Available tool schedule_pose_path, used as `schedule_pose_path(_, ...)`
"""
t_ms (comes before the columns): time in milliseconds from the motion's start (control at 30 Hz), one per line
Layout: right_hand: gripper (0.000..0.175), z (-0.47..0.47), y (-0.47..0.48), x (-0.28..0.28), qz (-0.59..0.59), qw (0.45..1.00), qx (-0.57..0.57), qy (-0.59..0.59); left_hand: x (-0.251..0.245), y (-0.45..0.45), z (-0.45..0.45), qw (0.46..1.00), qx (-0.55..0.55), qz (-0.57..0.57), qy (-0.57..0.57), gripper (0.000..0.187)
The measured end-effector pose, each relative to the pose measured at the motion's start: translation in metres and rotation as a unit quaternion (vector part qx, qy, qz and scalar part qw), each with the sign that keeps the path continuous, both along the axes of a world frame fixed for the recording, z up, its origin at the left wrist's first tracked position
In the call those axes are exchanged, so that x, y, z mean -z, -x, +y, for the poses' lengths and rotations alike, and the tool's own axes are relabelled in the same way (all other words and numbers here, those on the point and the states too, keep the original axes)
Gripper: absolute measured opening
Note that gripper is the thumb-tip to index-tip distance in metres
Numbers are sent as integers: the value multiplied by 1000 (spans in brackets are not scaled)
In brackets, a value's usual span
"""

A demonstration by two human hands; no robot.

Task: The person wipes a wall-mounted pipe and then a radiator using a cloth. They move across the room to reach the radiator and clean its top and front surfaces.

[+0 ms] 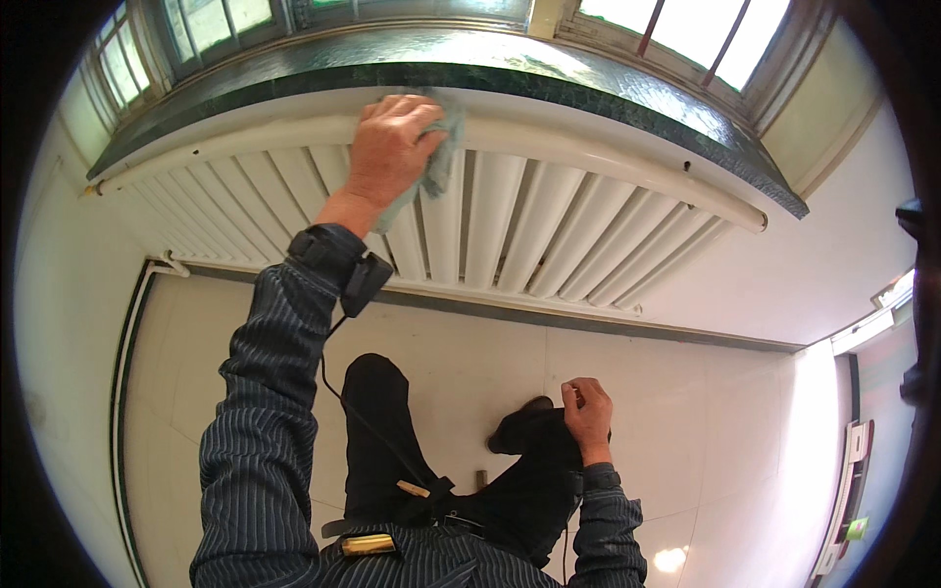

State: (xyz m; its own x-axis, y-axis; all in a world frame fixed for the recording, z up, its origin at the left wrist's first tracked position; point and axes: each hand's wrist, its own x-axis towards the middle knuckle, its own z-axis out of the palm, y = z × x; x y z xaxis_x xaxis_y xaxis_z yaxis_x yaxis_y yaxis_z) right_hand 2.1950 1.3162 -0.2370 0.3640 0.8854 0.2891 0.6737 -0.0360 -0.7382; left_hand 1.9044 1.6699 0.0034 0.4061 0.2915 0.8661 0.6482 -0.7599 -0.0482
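My left hand (397, 143) is on a greenish-grey cloth (443, 158), pressed to the top rail of a white column radiator (492, 213) just under the dark green stone window sill (514, 77). Part of the cloth hangs below the hand over the radiator's columns. A black device is strapped at the left wrist, with a cable running down. My right hand (588, 411) rests by my knee at the lower right, its fingers curled; nothing can be made out in it.
Barred windows (684, 37) stand above the sill. White pipes (173, 266) run along the left wall near the floor. Light tiles (434, 331) cover the floor, and a dark skirting strip (588, 325) follows the wall below the radiator.
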Motion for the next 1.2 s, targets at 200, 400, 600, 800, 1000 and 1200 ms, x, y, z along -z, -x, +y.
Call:
schedule_pose_path(200,13,-2,-2,3,-6,1000,21,8,-3,-107,-21,997,81,6,3,23)
schedule_pose_path(400,16,-4,-4,4,-18,1000,23,4,-8,-131,-32,992,94,36,82,28)
schedule_pose_path(600,17,-1,-1,0,-33,999,19,15,-15,-106,-31,988,116,74,70,43)
schedule_pose_path(800,18,2,0,0,-26,999,21,18,-13,-83,-31,991,84,87,55,54)
schedule_pose_path(1000,18,4,-2,0,-23,999,19,24,-14,-58,-31,993,18,113,40,60)
schedule_pose_path(1200,18,6,-2,0,-24,999,18,22,-27,-44,-44,987,18,139,75,62)
